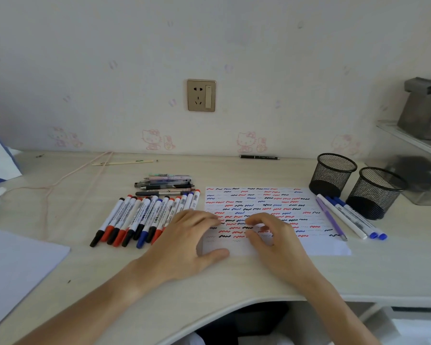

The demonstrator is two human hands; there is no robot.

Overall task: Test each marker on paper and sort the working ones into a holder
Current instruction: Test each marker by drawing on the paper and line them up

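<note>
A row of whiteboard markers [139,219] with red, black and blue caps lies side by side on the pale surface [234,280], left of centre, their caps pointing toward the near edge. Just right of them lies a white sheet of paper [266,212] covered in short red, black and blue squiggles. The left hand [187,241] rests palm down at the paper's near left corner, fingers loosely spread, thumb on the sheet; it overlaps the rightmost markers of the row. The right hand [274,235] rests on the paper beside it, fingers gently curled and holding nothing. Along the paper's right edge lie a purple pen [330,217] and three white markers with blue caps [353,219]. Just beyond them two black mesh holders [332,174] stand upright close together, the nearer one [375,192] to the right. Behind the marker row sits a small pile of assorted pens [166,186]. A black pen [259,157] lies against the wall, under a wall socket [201,95]. A pink cord [60,183] trails across the left of the surface.
</note>
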